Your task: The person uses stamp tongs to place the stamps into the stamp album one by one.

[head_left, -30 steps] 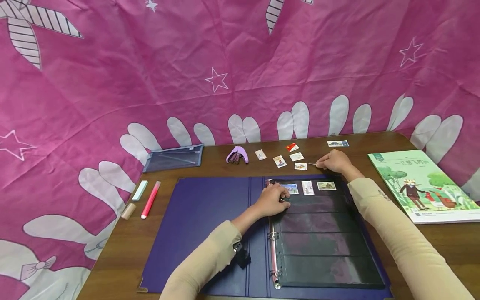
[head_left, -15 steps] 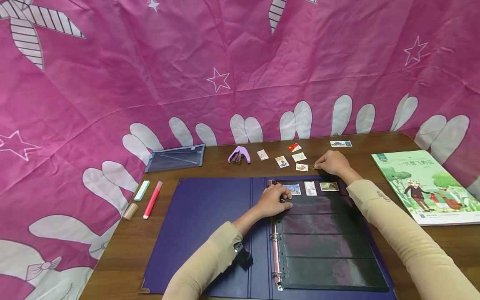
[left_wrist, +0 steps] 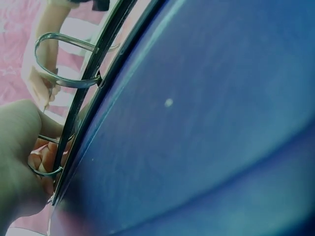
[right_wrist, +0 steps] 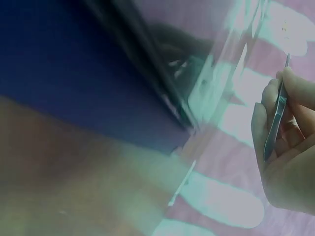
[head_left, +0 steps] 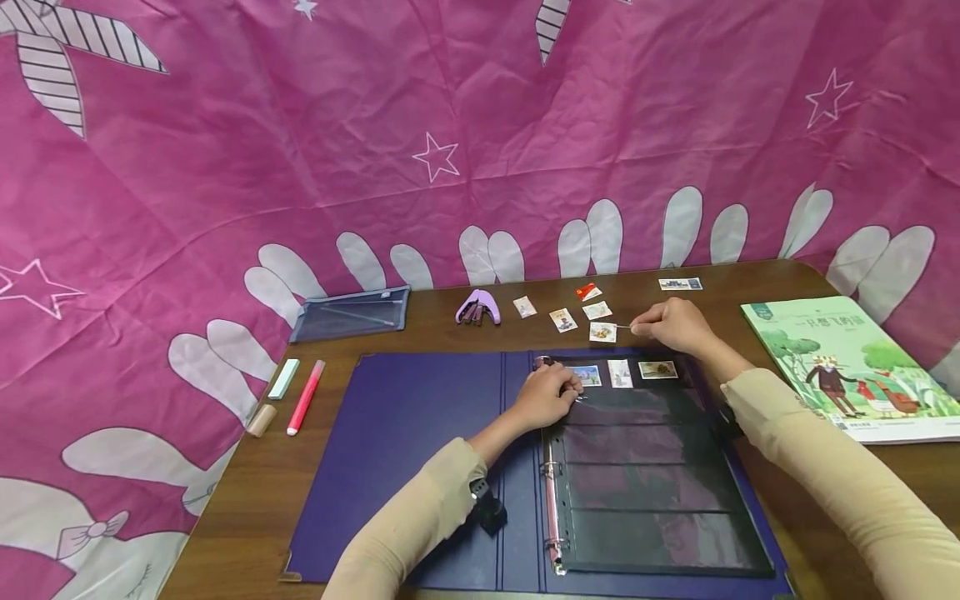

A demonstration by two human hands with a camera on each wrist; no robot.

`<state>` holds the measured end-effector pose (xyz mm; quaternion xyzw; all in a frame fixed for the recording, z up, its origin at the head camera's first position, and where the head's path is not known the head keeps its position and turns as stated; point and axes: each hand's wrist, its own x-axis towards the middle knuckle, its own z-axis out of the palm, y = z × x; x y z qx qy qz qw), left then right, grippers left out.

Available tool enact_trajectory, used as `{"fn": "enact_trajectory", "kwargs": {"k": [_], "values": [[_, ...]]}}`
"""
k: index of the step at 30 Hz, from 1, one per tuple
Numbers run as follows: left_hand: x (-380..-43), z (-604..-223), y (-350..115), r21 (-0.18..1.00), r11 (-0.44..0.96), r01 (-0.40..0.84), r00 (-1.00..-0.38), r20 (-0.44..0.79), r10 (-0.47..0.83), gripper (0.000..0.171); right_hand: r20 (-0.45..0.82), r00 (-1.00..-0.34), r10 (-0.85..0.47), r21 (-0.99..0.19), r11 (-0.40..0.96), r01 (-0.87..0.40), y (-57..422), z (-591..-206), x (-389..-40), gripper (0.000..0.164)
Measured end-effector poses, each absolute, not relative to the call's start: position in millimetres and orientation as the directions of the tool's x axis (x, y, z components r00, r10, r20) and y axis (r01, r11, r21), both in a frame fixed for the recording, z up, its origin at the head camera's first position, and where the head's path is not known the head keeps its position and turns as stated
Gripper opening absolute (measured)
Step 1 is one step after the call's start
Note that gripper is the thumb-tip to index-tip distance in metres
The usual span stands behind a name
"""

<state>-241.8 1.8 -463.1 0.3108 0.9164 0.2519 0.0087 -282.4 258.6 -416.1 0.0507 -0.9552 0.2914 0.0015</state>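
Note:
My right hand (head_left: pixel 675 323) pinches a pair of metal tweezers (right_wrist: pixel 278 115) between thumb and fingers. At their tip is a small white stamp (head_left: pixel 603 332) with a coloured picture, just beyond the album's top edge. My left hand (head_left: pixel 544 396) rests at the upper left of the black pocket page (head_left: pixel 637 487), its fingertips beside a blue stamp (head_left: pixel 588 376). In the left wrist view this hand is by the metal rings (left_wrist: pixel 66 83), its fingertips partly hidden. A narrow white stamp (head_left: pixel 620 374) and a landscape stamp (head_left: pixel 657 370) also sit in the top row.
The blue ring binder (head_left: pixel 420 450) lies spread on the table. Several loose stamps (head_left: pixel 563 320) lie behind it, near a purple hole-punch-like tool (head_left: pixel 477 307) and a mesh pouch (head_left: pixel 350 315). A red marker (head_left: pixel 305 398) is at left, a green book (head_left: pixel 855 367) at right.
My right hand's tweezers have come from just right of the stamp to its edge, and the stamp now looks slightly raised at their tip. The left hand stays at the page.

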Motion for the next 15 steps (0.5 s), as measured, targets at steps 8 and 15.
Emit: {"fn": "enact_trajectory", "kwargs": {"k": [8,15], "values": [[-240,-459,5,0.384,0.706,0.595,-0.796,0.164,0.582,0.009,-0.013,-0.976,-0.219,-0.556,0.812,-0.176,238,-423,-255,0.016],[-238,-452,8,0.391,0.739,0.549,-0.823,0.100,0.559,0.012,-0.088,-0.965,-0.248,-0.555,0.816,-0.159,230,-427,-244,0.014]]}}
